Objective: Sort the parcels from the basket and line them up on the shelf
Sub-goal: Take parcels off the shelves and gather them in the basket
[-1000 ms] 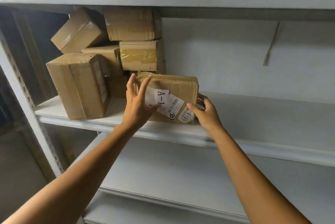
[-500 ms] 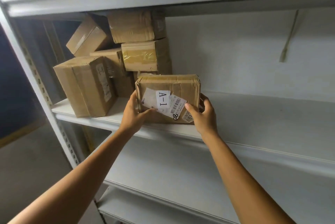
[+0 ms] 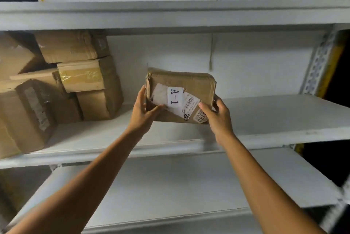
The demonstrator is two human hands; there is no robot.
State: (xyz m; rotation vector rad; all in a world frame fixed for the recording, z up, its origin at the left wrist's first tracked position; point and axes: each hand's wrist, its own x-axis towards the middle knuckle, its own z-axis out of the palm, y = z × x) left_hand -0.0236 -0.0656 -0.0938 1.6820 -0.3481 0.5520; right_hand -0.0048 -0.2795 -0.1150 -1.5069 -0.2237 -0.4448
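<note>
Both hands, left hand [image 3: 141, 113] and right hand [image 3: 217, 114], are gripping the A-1 parcel [image 3: 180, 98] by its ends, fingers curled; it's looking light and stiff.

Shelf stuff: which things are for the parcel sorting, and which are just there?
For the job: A-1 parcel, held by left hand and right hand; stacked parcels; shelf.
Just there: hanging cord; lower shelf; shelf post.

Dim light falls on white metal shelves [image 3: 274, 112], a pale back wall [image 3: 255, 63], a hanging cord [image 3: 211, 51] and a perforated upright [image 3: 320, 59].
</note>
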